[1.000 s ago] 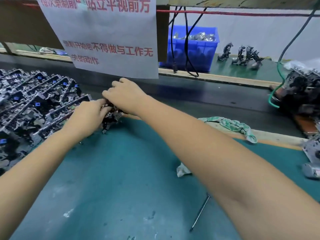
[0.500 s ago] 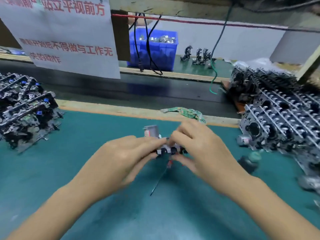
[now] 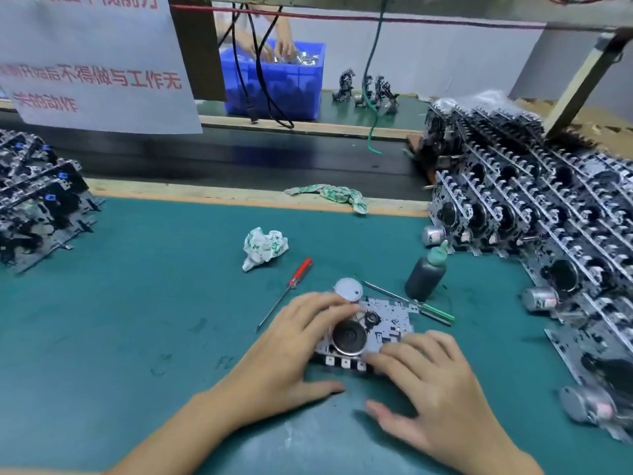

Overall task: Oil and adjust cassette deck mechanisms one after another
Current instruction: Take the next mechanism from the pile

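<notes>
On a green bench mat point(image 3: 137, 320), a cassette deck mechanism point(image 3: 368, 332) is lying flat under both hands, left hand point(image 3: 291, 347) and right hand point(image 3: 431, 382) pressing it with straightish fingers, seemingly gripping nothing, and it is risking a skid into the oil bottle point(image 3: 426, 274) just behind it.

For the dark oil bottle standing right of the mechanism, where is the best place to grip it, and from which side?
Probably around the wide dark body of the oil bottle, below its green cap, coming from the near right with the right hand. It stands upright; the stacked mechanisms crowd its far side and the green screwdriver lies at its base.
</notes>
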Demonstrator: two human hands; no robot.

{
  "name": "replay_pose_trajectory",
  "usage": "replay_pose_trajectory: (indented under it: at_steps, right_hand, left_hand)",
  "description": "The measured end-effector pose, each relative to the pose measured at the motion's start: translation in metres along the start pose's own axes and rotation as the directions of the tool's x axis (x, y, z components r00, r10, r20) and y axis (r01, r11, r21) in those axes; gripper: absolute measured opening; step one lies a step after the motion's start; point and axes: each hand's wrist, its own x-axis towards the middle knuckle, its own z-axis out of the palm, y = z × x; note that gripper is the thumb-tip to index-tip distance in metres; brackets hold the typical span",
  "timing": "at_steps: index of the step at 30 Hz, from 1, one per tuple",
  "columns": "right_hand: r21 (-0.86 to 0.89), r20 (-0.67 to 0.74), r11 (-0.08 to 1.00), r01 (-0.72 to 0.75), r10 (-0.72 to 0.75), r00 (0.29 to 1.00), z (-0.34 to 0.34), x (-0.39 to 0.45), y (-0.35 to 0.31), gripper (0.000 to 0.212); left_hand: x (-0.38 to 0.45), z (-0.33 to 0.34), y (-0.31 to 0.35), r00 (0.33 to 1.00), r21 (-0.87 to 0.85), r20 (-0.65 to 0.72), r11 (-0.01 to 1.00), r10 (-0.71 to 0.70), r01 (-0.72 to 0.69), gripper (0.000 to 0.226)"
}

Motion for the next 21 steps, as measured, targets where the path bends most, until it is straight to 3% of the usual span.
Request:
replay_pose_trajectory:
  at_steps: [3, 6, 8, 10, 14, 21]
  right_hand:
    - [0.162, -0.046, 0.979, -0.125, 0.134, 0.99, -0.001, 0.002, 0.004, 0.03]
    - [0.284, -0.047, 0.91, -0.301, 0.326, 0.944, 0.001, 0.003, 0.007, 0.027]
    - [0.362, -0.015, 0.837, -0.411, 0.447, 0.895, 0.002, 0.002, 0.009, 0.024]
    - [0.43, 0.021, 0.752, -0.5, 0.545, 0.838, 0.002, 0.002, 0.012, 0.022]
    - [0.462, 0.068, 0.67, -0.581, 0.626, 0.777, 0.002, 0.002, 0.014, 0.023]
    - [0.506, 0.121, 0.597, -0.622, 0.666, 0.736, 0.005, 0.002, 0.013, 0.021]
  left_hand:
    - [0.01, -0.001, -0.004, 0.994, -0.121, -0.019, 0.987, -0.106, 0.103, 0.097]
    - [0.022, -0.002, -0.014, 0.979, -0.198, 0.116, 0.962, -0.167, 0.188, 0.12]
    - [0.024, -0.003, -0.02, 0.956, -0.226, 0.219, 0.944, -0.193, 0.242, 0.121]
    - [0.023, -0.001, -0.022, 0.958, -0.215, 0.207, 0.945, -0.2, 0.244, 0.112]
    - [0.015, 0.003, -0.015, 0.964, -0.237, 0.151, 0.939, -0.219, 0.251, 0.102]
    - [0.013, 0.006, -0.006, 0.964, -0.216, 0.145, 0.944, -0.222, 0.25, 0.102]
